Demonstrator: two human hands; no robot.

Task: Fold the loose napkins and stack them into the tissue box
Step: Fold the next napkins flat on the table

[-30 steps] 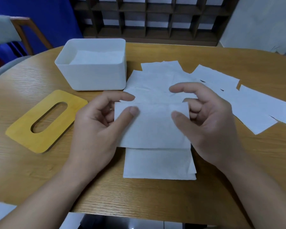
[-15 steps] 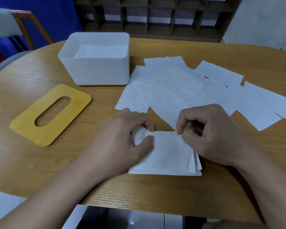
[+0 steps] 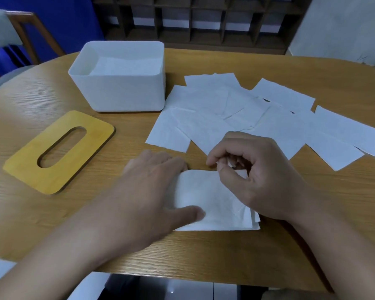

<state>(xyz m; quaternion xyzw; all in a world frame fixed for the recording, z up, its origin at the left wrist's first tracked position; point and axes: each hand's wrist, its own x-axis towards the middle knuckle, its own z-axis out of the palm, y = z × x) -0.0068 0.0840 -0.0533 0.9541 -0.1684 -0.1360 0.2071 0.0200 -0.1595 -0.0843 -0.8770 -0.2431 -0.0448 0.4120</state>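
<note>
A folded white napkin (image 3: 212, 198) lies near the table's front edge, its layered edges showing at the lower right. My left hand (image 3: 152, 187) lies flat over its left side, thumb stretched across the lower part. My right hand (image 3: 253, 176) has curled fingers and pinches the napkin's top right corner. Several loose napkins (image 3: 236, 113) lie spread and overlapping behind my hands, toward the right. The white tissue box (image 3: 126, 92) stands at the back left, open, with white napkins inside.
The yellow wooden lid (image 3: 30, 167) with an oval slot lies flat at the left of the wooden table (image 3: 52, 213). A chair (image 3: 24, 33) stands beyond the table at the far left. A dark shelf unit stands behind.
The napkin's raised upper half came down toward me and now lies doubled on the table. My left hand went from pinching to lying flat on it. My right hand still pinches the corner.
</note>
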